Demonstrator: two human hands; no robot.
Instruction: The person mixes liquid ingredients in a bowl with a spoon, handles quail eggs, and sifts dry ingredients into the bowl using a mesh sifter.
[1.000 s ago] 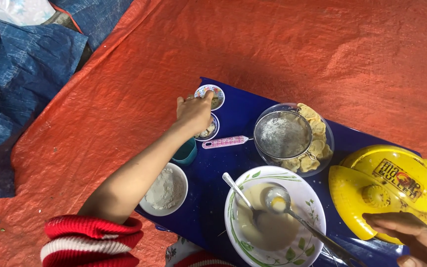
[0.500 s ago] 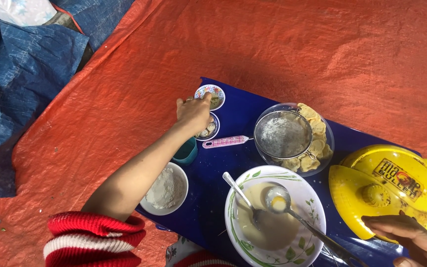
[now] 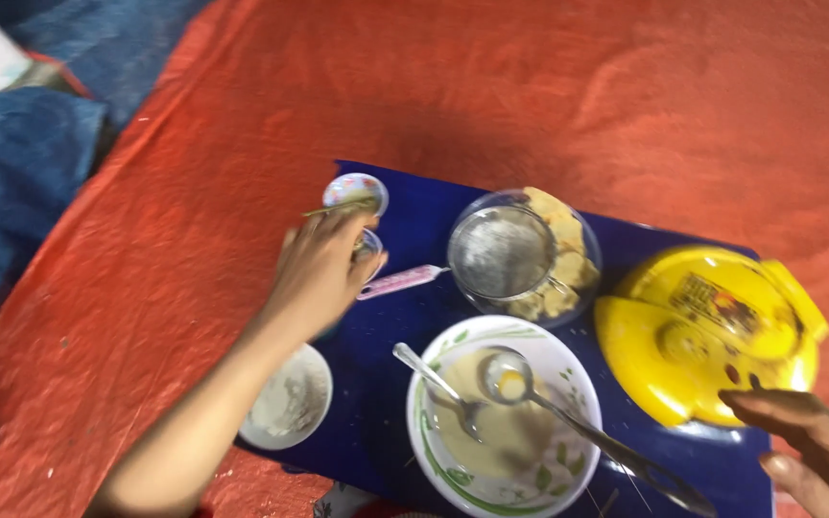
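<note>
Orange tarpaulin (image 3: 626,105) covers the ground, with crumpled blue cloth (image 3: 40,144) lying along its far left side. On the tarpaulin sits a low dark blue bench (image 3: 405,317) that carries all the dishes.

At the bench's far left corner stands a small patterned dish (image 3: 355,191). The left hand (image 3: 323,269) reaches over that corner, fingers curled together and pinching a thin stick-like thing (image 3: 338,207) that lies across the dish's near rim; motion blur hides what it is. Just under the fingertips a second small bowl (image 3: 370,245) peeps out, mostly covered by the hand. A pink handle (image 3: 400,281) lies flat on the bench just beside the hand, pointing toward the glass bowl (image 3: 582,240) in the middle of the far edge. That glass bowl holds pale yellow pieces (image 3: 554,213) and a round metal sieve (image 3: 501,254) dusted with white powder.

At the near left edge, beside the forearm, sits a small white bowl (image 3: 288,398) with white powder in it. At the middle of the near edge stands a large white bowl with a green leaf pattern (image 3: 568,422), filled with pale batter; a metal spoon (image 3: 434,379) and a metal ladle (image 3: 568,417) rest in it, the ladle's handle running out toward the near right corner.

A yellow lidded container (image 3: 712,331) takes up the right end of the bench. The right hand (image 3: 817,451) lies open at the near right corner, fingers spread apart and holding nothing, its fingertips just beside the container's near rim.
</note>
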